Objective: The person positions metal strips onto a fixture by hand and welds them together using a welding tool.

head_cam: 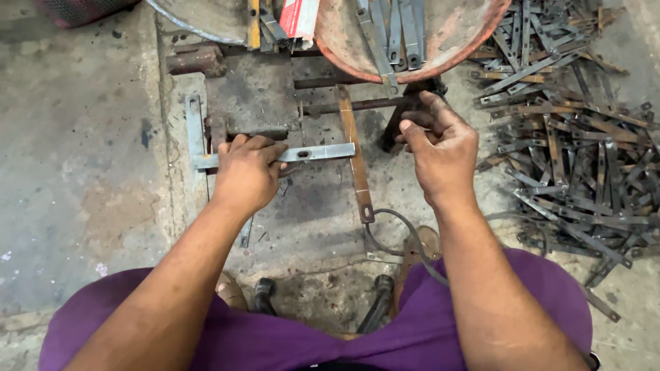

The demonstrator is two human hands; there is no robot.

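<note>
My left hand grips a flat grey metal strip that lies crosswise over a dark metal jig on the floor. The strip has a hole near its middle and reaches right to a rusty brown bar. My right hand is closed around a dark handle that slants down from the jig; most of the handle is hidden under the fingers.
A large heap of similar flat metal strips lies on the floor at the right. A rusty round pan holding several strips stands at the top. An upright grey strip rests at the jig's left. Bare concrete floor spreads left.
</note>
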